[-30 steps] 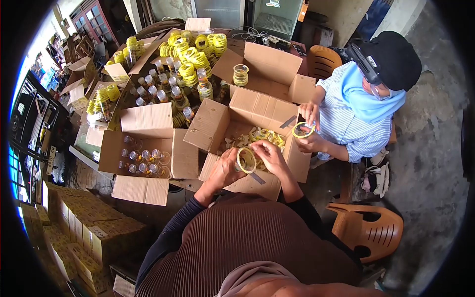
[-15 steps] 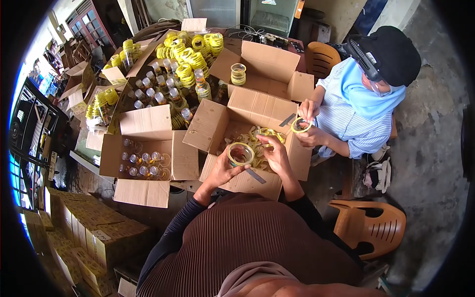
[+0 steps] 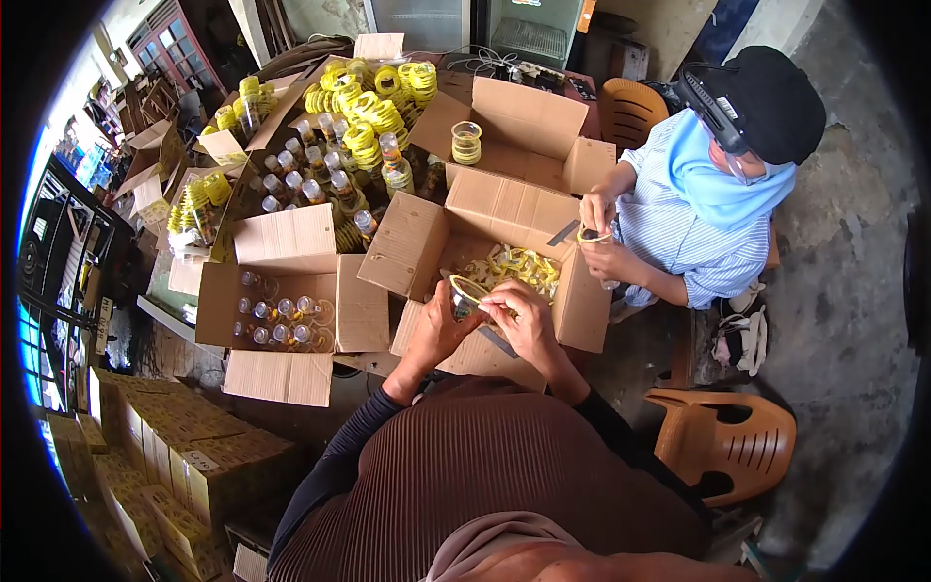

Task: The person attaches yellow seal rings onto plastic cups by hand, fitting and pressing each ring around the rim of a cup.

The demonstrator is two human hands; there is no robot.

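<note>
My left hand is closed around a clear plastic cup with a yellow rim, tilted toward the right. At the right side of that rim, the fingers of my right hand are pinched together; whether they hold a loose strip is too small to make out. Both hands are above the near edge of an open cardboard box. Inside it lies a pile of thin yellow and pale strips.
Across the right corner, a person handles another yellow-rimmed cup. A box with clear cups stands left. Behind are stacked yellow-rimmed cups and a box with a cup stack. An orange chair stands at right.
My right hand has moved left and down from above the strips to the cup's rim, its fingers closing. The cup has tilted. The other person's cup has also turned.
</note>
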